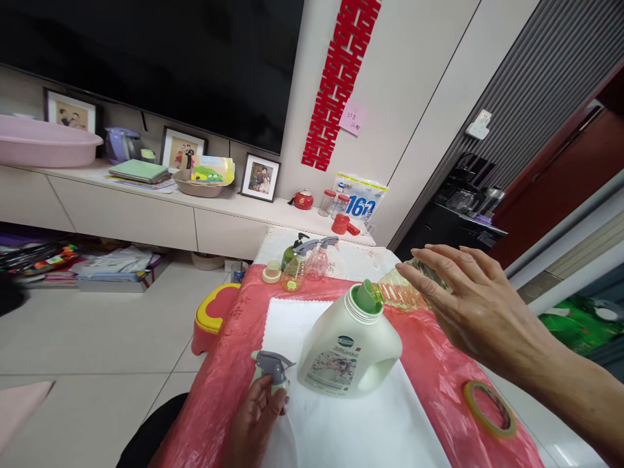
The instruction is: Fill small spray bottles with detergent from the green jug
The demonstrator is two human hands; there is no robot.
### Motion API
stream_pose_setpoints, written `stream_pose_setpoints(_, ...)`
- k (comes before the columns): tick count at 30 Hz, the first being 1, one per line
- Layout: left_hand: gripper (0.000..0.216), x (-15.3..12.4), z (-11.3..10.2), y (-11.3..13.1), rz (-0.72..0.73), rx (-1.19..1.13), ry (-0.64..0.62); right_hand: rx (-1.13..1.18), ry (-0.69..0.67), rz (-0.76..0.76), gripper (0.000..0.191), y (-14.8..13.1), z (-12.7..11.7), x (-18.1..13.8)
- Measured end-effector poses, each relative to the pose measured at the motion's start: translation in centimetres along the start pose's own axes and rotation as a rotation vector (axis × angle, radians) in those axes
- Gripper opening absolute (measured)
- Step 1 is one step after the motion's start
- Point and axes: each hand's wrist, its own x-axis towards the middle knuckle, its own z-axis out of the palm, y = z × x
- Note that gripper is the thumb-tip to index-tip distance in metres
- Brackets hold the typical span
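Note:
A large pale green detergent bottle [336, 351] stands upright on a white cloth [287, 318], its green spout uncapped. My right hand [468, 292] grips a clear ribbed bottle [400, 289] tipped on its side, with yellowish liquid inside and its neck at the spout. The palm and fingers partly cover this bottle. Low on the left, my left hand [260, 409] pinches a grey and pale green spray trigger head [273, 369]. A thin clear tube [291, 429] hangs from it.
A red plastic cover [419, 351] lies over the table. Several pump and spray bottles [294, 270] stand at its far end, beside a round pale cap [272, 272]. A roll of tape [489, 408] lies at the right. A yellow and red stool [212, 315] stands left of the table.

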Motion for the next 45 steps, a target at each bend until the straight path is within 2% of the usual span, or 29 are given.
stream_pose_setpoints(4, 0.064, 0.1, -0.1, 0.0, -0.009, 0.003, -0.001, 0.004, 0.024, -0.007, 0.064, -0.2, -0.3, 0.3)
stream_pose_setpoints(11, 0.066, 0.1, -0.2, 0.0, -0.02, -0.003, 0.002, -0.054, 0.081, -0.062, 0.041, -0.7, -1.0, 1.0)
stream_pose_setpoints(26, 0.067, 0.1, -0.1, 0.2, -0.031, -0.015, 0.018, -0.102, 0.115, -0.087, 0.04, -1.3, -1.6, 1.3)
stream_pose_setpoints(29, 0.066, 0.1, 0.0, 0.3, -0.004, 0.002, 0.03, -0.077, 0.091, -0.014, 0.043, -1.6, -1.1, 0.7)
stream_pose_setpoints(32, 0.063, 0.1, 0.1, 0.3, 0.019, 0.018, 0.016, -0.017, 0.106, 0.135, 0.052, -1.6, 0.0, -0.6)
stream_pose_setpoints(37, 0.057, -0.3, 0.5, 0.9, 0.042, 0.045, 0.03, 0.299, 0.099, 0.346, 0.05, -1.6, 0.7, -4.9)
stream_pose_setpoints(41, 0.047, -0.7, 1.3, 2.1, 0.0, -0.023, -0.001, 0.575, 0.033, 0.496, 0.06, -5.0, 0.6, -8.8)
stream_pose_setpoints(44, 0.045, -0.6, 1.7, 2.7, -0.088, -0.164, -0.013, 0.737, -0.061, 0.502, 0.068, -10.1, 1.4, -11.5)
stream_pose_setpoints(45, 0.044, -0.6, 1.8, 2.8, -0.106, -0.193, -0.015, 0.798, -0.094, 0.507, 0.064, -12.0, 1.8, -12.3)
